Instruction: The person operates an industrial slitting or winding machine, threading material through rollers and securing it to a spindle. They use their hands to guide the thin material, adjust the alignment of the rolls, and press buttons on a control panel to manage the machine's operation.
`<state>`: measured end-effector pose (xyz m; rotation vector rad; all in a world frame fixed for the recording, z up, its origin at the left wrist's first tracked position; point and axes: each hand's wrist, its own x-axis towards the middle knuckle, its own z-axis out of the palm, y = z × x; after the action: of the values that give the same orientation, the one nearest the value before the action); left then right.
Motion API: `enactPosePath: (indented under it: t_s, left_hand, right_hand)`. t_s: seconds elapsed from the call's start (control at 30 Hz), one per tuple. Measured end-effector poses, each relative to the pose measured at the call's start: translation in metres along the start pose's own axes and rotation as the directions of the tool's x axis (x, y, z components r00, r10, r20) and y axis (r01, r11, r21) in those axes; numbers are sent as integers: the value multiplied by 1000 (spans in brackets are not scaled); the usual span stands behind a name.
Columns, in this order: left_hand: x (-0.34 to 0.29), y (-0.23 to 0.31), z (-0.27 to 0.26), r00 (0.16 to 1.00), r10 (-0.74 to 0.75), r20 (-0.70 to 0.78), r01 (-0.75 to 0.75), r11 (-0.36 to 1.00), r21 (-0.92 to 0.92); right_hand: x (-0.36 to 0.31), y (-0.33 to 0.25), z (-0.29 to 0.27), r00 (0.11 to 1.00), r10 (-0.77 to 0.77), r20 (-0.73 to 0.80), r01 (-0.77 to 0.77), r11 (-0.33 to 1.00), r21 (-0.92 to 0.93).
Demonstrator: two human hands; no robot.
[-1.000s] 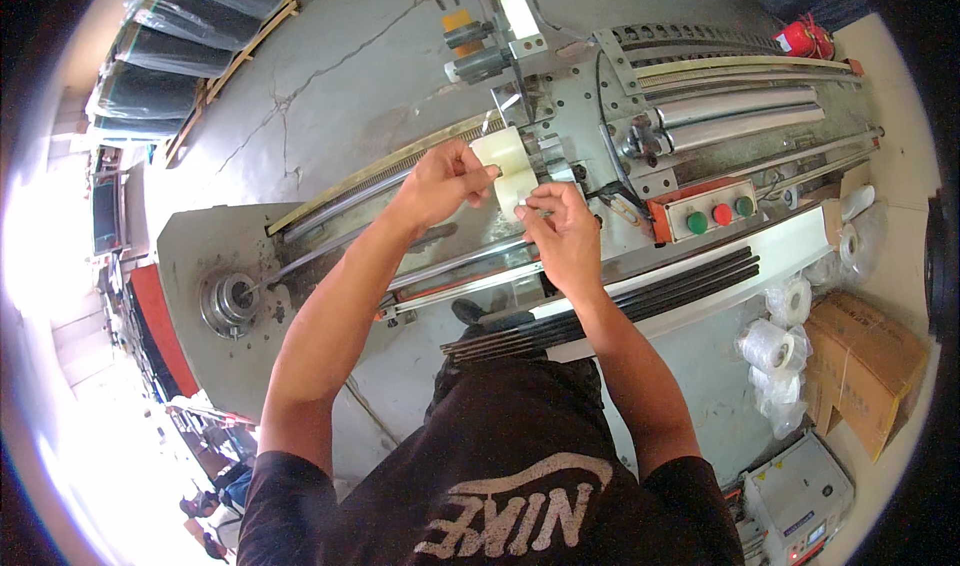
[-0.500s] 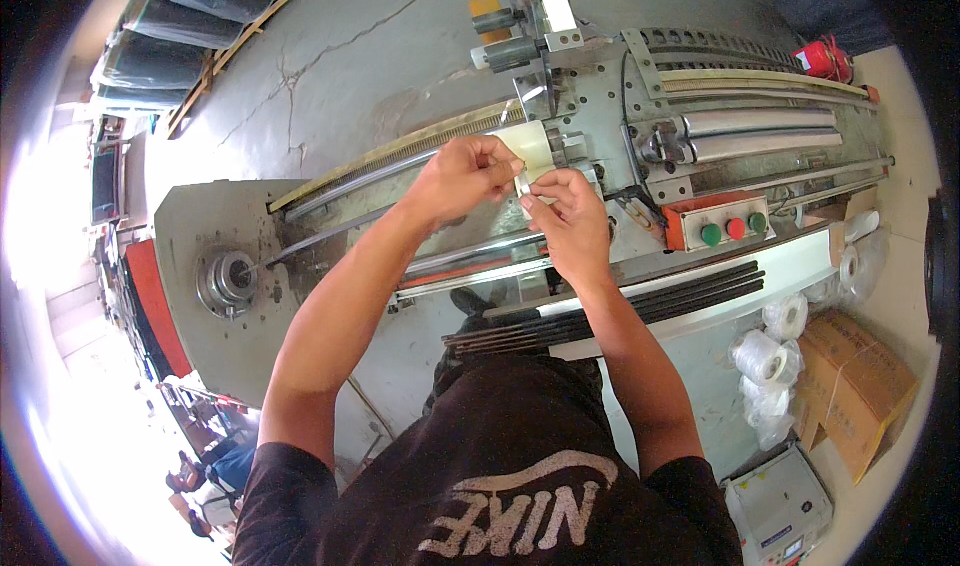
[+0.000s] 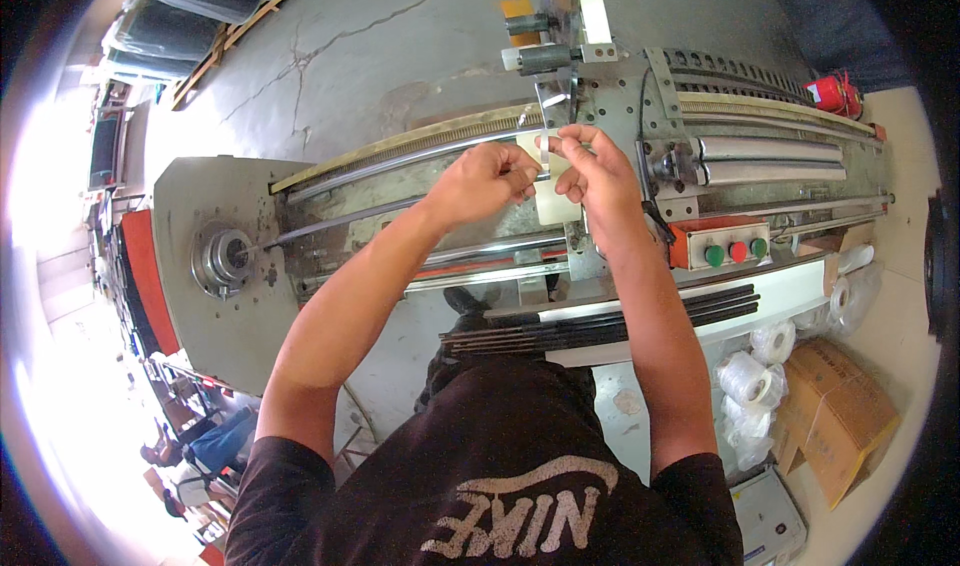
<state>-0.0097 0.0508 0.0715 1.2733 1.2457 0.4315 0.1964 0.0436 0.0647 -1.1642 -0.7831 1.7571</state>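
Observation:
A thin, shiny clear strip [image 3: 544,154] stands upright between my hands, and a wider glossy length of it seems to run up toward the rollers on the carriage. My left hand [image 3: 485,183] is closed in a pinch at the strip's lower part. Against the strip's upper part, my right hand [image 3: 600,178] has its index finger and thumb closed, the other fingers curled. Just behind and below the fingertips is a pale cream cylinder [image 3: 557,206] on the machine; my hands hide part of it.
The long machine bed [image 3: 350,216] crosses the view, with a round chuck [image 3: 228,263] at left. Dark rollers [image 3: 545,60] stand beyond my hands. A red button box [image 3: 717,244] sits at right. Several black rods [image 3: 600,328] lie before me, near film rolls [image 3: 748,378] and a cardboard box [image 3: 835,416].
Both hands have come apart slightly and shifted right relative to the body. My right hand has risen along the strip, which shows longer between the fingers. The machine appears slightly shifted in view.

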Motion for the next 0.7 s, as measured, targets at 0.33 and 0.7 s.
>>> enactPosePath:
  t_s: [0.33, 0.7]
  left_hand:
    - [4, 3, 2, 993, 105, -58, -98, 989, 110]
    - [-5, 2, 8, 993, 86, -82, -73, 986, 148]
  right_hand:
    - [-53, -18, -26, 976, 151, 158, -114, 969, -219]
    - [1, -9, -42, 923, 349, 159, -288, 904, -316]
